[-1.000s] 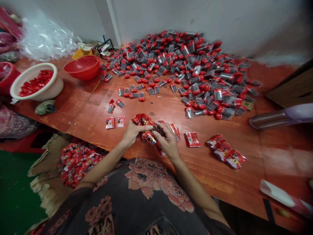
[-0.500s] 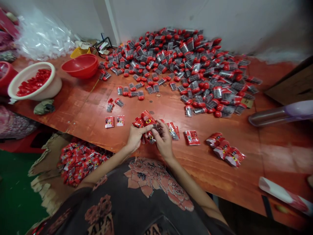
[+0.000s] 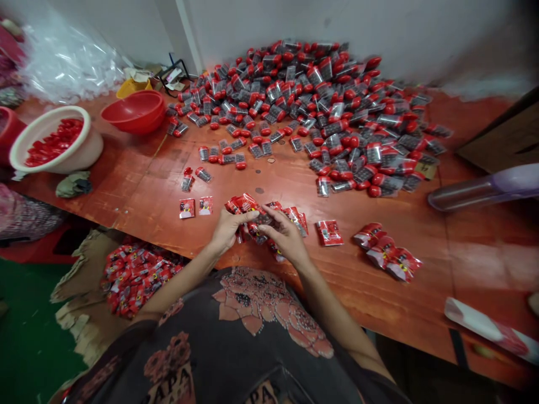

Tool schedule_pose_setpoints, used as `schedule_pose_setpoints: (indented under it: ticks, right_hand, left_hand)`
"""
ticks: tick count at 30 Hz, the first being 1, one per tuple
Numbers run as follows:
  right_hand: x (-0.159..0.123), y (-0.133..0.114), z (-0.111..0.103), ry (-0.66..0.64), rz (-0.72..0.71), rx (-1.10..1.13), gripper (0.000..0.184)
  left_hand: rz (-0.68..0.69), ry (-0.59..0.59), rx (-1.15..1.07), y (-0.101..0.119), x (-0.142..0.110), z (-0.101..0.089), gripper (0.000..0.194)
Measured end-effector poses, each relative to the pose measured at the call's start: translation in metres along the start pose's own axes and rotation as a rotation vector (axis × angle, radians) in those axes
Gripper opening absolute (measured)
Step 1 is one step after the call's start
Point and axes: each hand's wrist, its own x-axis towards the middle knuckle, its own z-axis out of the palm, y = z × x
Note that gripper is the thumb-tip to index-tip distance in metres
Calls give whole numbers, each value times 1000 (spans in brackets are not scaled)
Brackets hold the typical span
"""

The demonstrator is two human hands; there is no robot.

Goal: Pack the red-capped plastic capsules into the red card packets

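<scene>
My left hand point(image 3: 227, 229) is closed round a bunch of glossy red packets point(image 3: 243, 203), its thumb lying across them. From the other side my right hand point(image 3: 288, 235) grips the near edge of the same bunch with thumb and fingers; part of its grip is hidden. More red packets point(image 3: 297, 219) lie on the table just beyond and under the right hand. Two flat packets, a left one point(image 3: 187, 208) and a paler one point(image 3: 206, 206), rest left of my hands. A single red packet point(image 3: 329, 232) and a short overlapping row of packets point(image 3: 388, 252) lie to the right.
A large heap of clear red-capped containers point(image 3: 295, 106) covers the back of the red table point(image 3: 151, 185). On the left stand a white basin point(image 3: 90, 143) of red caps and a red bowl point(image 3: 137, 112). A box of red packets point(image 3: 135, 275) sits below the edge. A clear tube point(image 3: 463, 193) lies right.
My right hand's fingers have straightened and moved slightly right, from a tight pinch to a looser hold. The left hand still holds the packets. The view has shifted slightly.
</scene>
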Motion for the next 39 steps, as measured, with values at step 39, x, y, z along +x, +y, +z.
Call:
schedule_pose_setpoints:
  ticks: [39]
  right_hand:
    - [138, 0, 0, -180, -78, -734, 27]
  left_hand:
    - [-13, 291, -279, -2, 52, -29, 34]
